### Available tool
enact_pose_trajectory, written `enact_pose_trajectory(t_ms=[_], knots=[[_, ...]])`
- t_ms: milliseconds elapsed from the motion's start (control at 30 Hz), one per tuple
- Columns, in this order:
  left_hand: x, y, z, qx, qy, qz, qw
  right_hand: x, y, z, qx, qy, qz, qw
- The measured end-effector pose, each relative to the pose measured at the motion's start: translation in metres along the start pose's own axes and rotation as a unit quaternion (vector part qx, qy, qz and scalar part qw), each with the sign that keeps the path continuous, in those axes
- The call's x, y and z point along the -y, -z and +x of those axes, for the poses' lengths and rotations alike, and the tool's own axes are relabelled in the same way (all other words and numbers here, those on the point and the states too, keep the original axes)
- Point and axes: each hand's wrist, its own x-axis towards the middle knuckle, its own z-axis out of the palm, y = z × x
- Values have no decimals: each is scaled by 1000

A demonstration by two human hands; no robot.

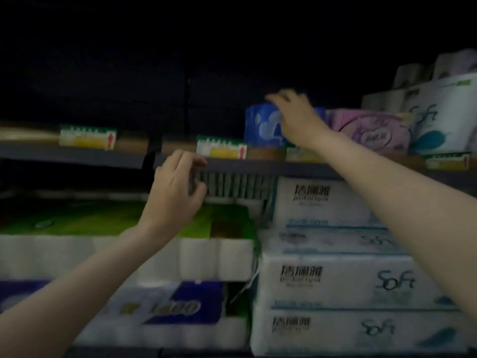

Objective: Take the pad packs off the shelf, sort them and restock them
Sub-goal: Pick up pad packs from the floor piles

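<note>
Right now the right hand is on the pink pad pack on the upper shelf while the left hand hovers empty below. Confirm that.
Not quite. The head view shows the right hand on the blue pad pack, not the pink pad pack beside it. The rest holds: upper shelf, and the left hand hovers empty below.

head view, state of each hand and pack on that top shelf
right hand: fingers curled over the blue pad pack's top
left hand: raised, holds nothing
blue pad pack: upright on the shelf
pink pad pack: on the shelf, untouched
</note>
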Motion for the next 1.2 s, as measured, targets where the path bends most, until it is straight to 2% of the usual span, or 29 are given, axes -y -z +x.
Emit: enact_pose_trajectory(t_ms=[67,100,167,233,300,367,433,500,567,633,733,933,1200], knots=[[12,-2,-45,26,-39,37,998,29,-5,-36,-137,79,48,986],[19,-2,-71,55,-45,48,996,43,-12,-61,-168,124,64,976],[34,-3,-130,128,-12,48,991,68,-39,-119,-134,220,87,962],[48,-4,-195,207,36,60,976,89,-84,-185,-16,272,106,956],[61,-10,-261,313,82,97,941,104,-135,-250,133,274,108,946],[68,-12,-312,439,145,129,877,113,-174,-300,295,261,82,916],[72,-10,-355,567,191,144,788,116,-202,-341,444,253,51,858],[76,-10,-388,640,166,147,736,119,-219,-367,534,257,37,805],[78,-17,-399,667,138,141,718,128,-235,-377,567,262,37,780],[82,-27,-399,669,129,130,720,140,-258,-375,578,257,44,774],[81,-39,-406,684,113,86,716,167,-298,-374,582,217,72,781],[69,-35,-429,723,99,34,683,207,-354,-395,595,147,77,787],[74,-39,-436,720,89,51,686,213,-367,-396,564,190,-11,803]])
